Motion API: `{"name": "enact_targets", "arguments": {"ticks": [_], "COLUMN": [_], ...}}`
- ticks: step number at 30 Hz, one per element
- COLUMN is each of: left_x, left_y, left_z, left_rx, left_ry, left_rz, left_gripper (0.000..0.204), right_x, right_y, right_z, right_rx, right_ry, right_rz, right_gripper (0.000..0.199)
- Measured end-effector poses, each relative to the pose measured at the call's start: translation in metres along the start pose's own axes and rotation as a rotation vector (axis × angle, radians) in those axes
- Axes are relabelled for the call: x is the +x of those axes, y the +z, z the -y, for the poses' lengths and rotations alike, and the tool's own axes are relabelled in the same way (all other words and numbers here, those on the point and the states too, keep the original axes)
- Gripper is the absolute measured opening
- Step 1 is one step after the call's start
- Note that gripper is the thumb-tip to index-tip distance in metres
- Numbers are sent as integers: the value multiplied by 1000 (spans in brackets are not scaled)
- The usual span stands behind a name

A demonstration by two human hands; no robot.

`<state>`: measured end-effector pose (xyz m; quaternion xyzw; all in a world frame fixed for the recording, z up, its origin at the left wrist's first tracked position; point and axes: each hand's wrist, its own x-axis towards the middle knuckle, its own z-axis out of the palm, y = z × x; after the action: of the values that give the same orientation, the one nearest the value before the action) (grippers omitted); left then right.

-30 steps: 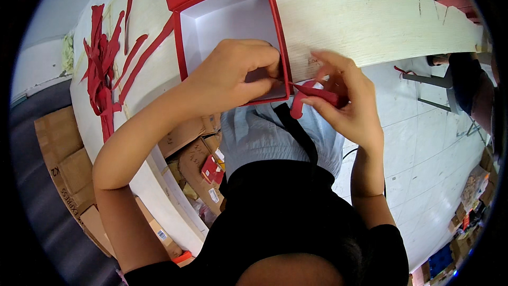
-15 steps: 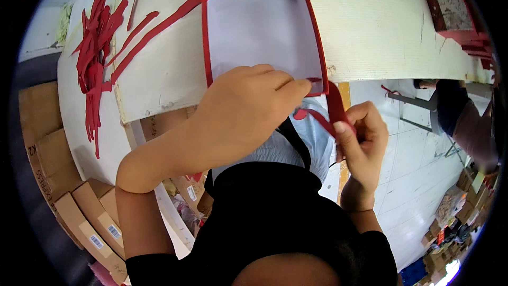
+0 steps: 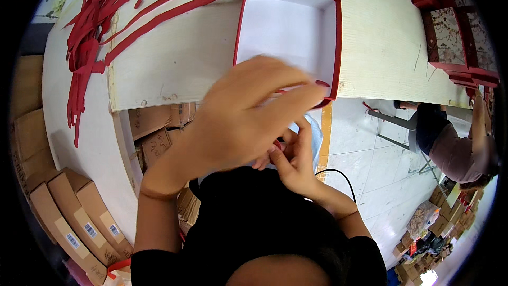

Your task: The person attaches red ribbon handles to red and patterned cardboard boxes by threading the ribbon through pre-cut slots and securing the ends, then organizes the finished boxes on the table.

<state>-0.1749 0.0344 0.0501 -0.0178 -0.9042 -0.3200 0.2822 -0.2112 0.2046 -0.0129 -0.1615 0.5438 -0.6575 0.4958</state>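
Keeping red ribbon (image 3: 277, 144) untwisted beside red box (image 3: 288, 26) should prevent creases; right hand (image 3: 298, 161) fingers pinch it; left hand (image 3: 254, 106) grip unclear.

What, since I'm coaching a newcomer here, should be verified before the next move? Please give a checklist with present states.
1. Rectangular red box with white interior open and facing up: ok.
2. Box fully supported by the flat, whitish table: cannot tell; its near side lies at the table edge, partly behind the left hand.
3. Left hand's grip at the box's near side: cannot tell; the hand is blurred.
4. Right hand pinching a small red strip: ok, though mostly hidden.
5. Long, flat red ribbon clear of the box: not ok; it reaches the left side.
6. Tangled red ribbon pile apart from both hands: ok.
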Motion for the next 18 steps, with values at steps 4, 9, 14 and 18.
{"name": "enact_targets", "arguments": {"ticks": [4, 9, 14, 18], "left_x": [-63, -112, -103, -97], "left_y": [-14, 54, 67, 51], "left_z": [-1, 12, 22, 15], "left_rx": [-83, 284, 70, -247], "left_ry": [-205, 217, 268, 105], "left_rz": [9, -27, -84, 8], "left_gripper": [19, 19, 19, 5], "right_x": [14, 18, 23, 22], "right_y": [-12, 1, -1, -12], "right_z": [-5, 2, 15, 9], "right_rx": [603, 956, 1041, 1069], "right_ry": [342, 520, 578, 441], "right_rz": [-13, -100, -85, 103], "right_gripper": [28, 17, 25, 29]}}
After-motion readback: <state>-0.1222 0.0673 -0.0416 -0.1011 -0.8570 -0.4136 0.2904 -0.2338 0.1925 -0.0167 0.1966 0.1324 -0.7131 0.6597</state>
